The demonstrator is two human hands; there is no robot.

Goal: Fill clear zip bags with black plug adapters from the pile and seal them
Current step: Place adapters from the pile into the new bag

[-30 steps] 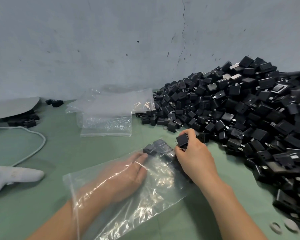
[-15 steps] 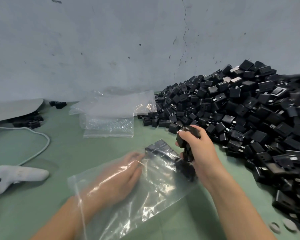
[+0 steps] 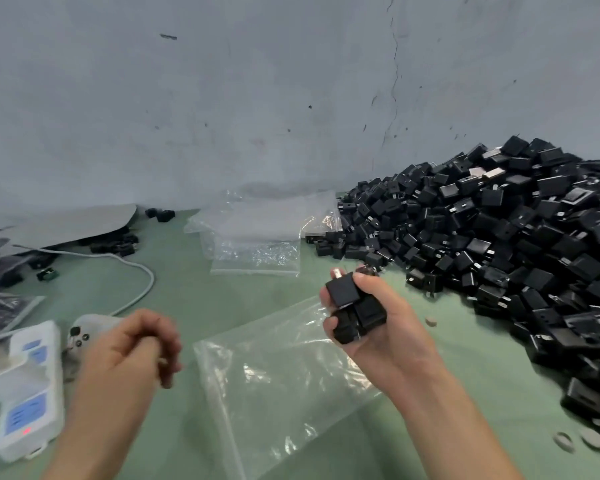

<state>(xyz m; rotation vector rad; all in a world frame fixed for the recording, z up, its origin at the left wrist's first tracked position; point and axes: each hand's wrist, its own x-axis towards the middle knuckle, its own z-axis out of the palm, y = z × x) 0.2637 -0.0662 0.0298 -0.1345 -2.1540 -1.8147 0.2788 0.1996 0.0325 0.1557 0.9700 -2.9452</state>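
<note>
A big pile of black plug adapters (image 3: 492,244) covers the right side of the green table. My right hand (image 3: 378,323) is raised above the table and grips a handful of black adapters (image 3: 354,306), prongs pointing up. A clear zip bag (image 3: 284,382) lies flat and looks empty on the table between my arms. My left hand (image 3: 136,344) hovers left of the bag, fingers curled, holding nothing that I can see. A stack of spare clear bags (image 3: 257,233) lies at the back by the wall.
A white handheld device with blue buttons (image 3: 25,389) and a white controller (image 3: 84,334) lie at the left, with a white cable (image 3: 132,265) behind. Grey sheets and a few loose adapters (image 3: 115,244) sit at the far left. Small round discs (image 3: 579,441) lie near the right front.
My left hand has come out of the bag and moved left. My right hand has lifted off the bag with adapters in its grip. The bag now lies flat.
</note>
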